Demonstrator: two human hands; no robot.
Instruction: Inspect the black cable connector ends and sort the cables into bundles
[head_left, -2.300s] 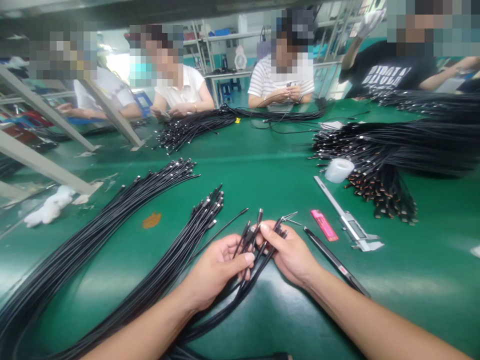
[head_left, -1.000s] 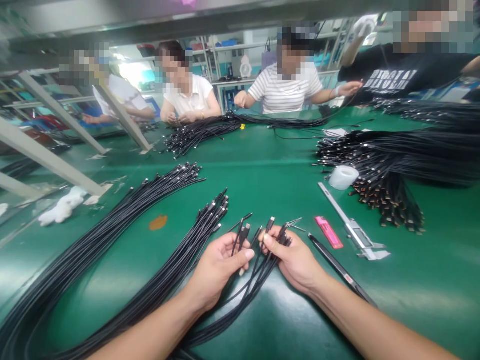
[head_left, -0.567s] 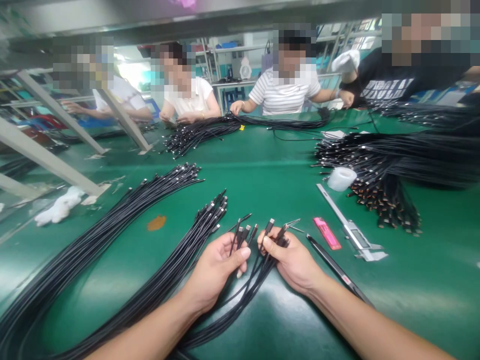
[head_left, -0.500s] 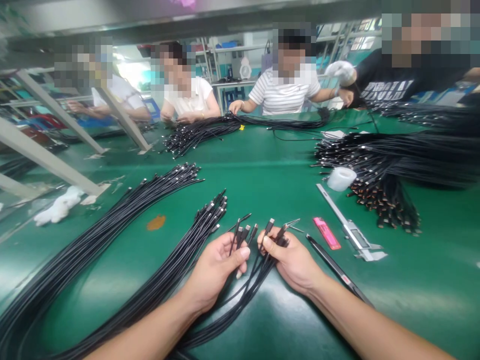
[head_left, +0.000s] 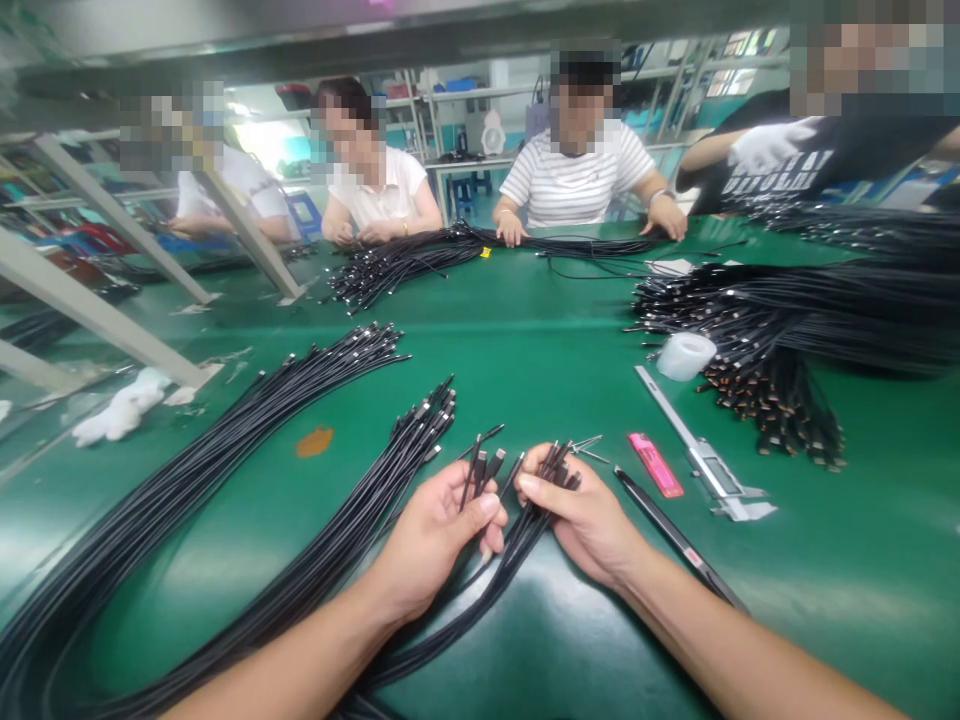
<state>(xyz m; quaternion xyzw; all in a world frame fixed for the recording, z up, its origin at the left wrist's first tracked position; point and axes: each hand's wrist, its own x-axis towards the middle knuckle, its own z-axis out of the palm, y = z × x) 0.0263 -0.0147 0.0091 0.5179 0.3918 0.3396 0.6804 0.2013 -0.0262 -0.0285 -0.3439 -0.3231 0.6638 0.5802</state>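
Observation:
My left hand (head_left: 435,535) is closed round a few black cables, whose connector ends (head_left: 480,466) stick up past the thumb. My right hand (head_left: 581,515) grips a thicker bunch of black cables, with their connector ends (head_left: 559,465) fanned out beyond the fingertips. Both bunches run back under my wrists as one sheaf of cables (head_left: 450,625) on the green table (head_left: 517,350). The hands sit close together, nearly touching.
Two long cable bundles (head_left: 360,510) (head_left: 225,440) lie to my left. To the right are a black pen (head_left: 675,540), a pink lighter (head_left: 655,465), a digital caliper (head_left: 697,450), a tape roll (head_left: 681,355) and a big cable pile (head_left: 787,320). Several people sit across the table.
The single connector raised in my right hand has dropped back into its bunch. My left hand has curled tighter round its cables. Across the table, a person's outstretched arms have come down onto the cables.

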